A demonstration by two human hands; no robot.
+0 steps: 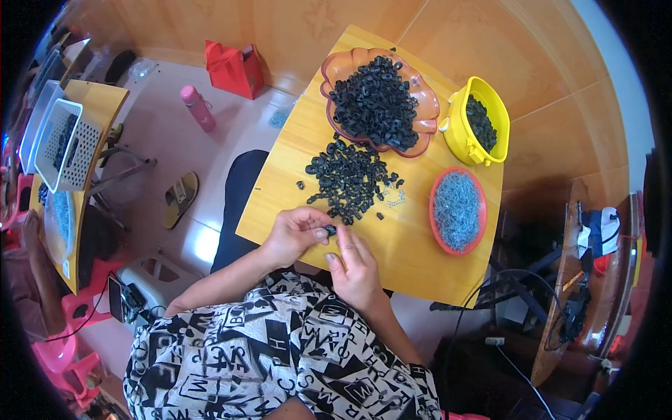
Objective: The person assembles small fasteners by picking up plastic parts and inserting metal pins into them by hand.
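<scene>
My left hand (297, 232) pinches a small black plastic part (330, 229) between thumb and fingers, above the near edge of the wooden table (413, 273). Close against it on the right is my right hand (355, 266), its fingertips drawn together at the part. Whatever those fingertips hold is too small to make out. Just beyond both hands spreads a loose pile of similar black parts (346, 175). Beside that pile lie a few small silvery pieces (395, 198). A red oval dish (483, 222) on the right holds a heap of fine grey-blue pieces (457, 210).
At the table's far side, a translucent brown tray (430, 105) is heaped with black parts. Right of it stands a yellow bucket (455, 133) with more. A pink bottle (198, 108), red bag (234, 68) and slipper (180, 201) are on the floor. Another person's arm (38, 266) shows left.
</scene>
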